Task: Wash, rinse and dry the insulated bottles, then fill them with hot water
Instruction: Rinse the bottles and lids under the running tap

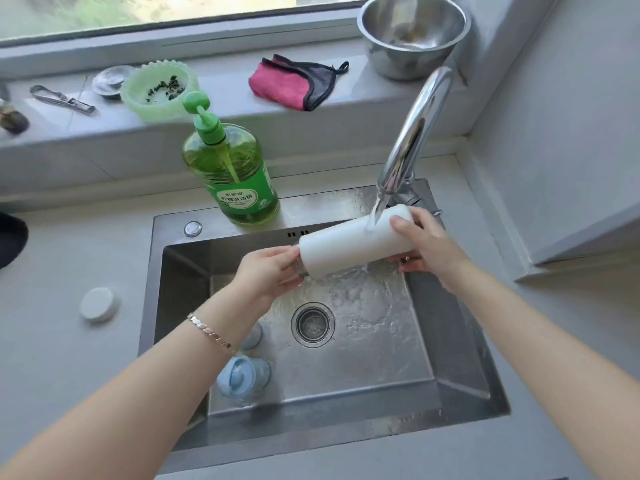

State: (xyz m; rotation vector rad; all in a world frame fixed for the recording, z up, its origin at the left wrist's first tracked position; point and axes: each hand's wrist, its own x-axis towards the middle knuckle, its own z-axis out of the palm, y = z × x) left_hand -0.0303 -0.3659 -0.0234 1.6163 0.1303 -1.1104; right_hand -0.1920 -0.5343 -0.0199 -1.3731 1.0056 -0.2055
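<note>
Closest in, a pale blue bottle point(242, 375) sits on the floor of the sink point(346, 434), in its near-left corner, partly hidden under the left forearm with its bracelet point(209, 332). Just beyond is the drain point(312, 324), with water spreading across the steel around it.

Up over the basin, the white bottle point(346, 244) is held on its side in mid-air, tilted, open mouth down at the left. The left hand point(266, 271) grips that mouth end, fingers point(280, 254) curled round the metal rim. The right hand point(426, 240) holds the base end, thumb on top and the other fingers wrapped underneath. Water from the tap point(412, 133) is hitting the bottle's outside near the right hand and running off below.

Out on the worktop point(52, 271) to the left lies a white lid point(98, 304), well apart from the bottle. Behind the sink stands a green soap bottle point(239, 174). On the sill, a green dish point(159, 90), a pink cloth point(282, 83) and a steel bowl point(412, 32).
</note>
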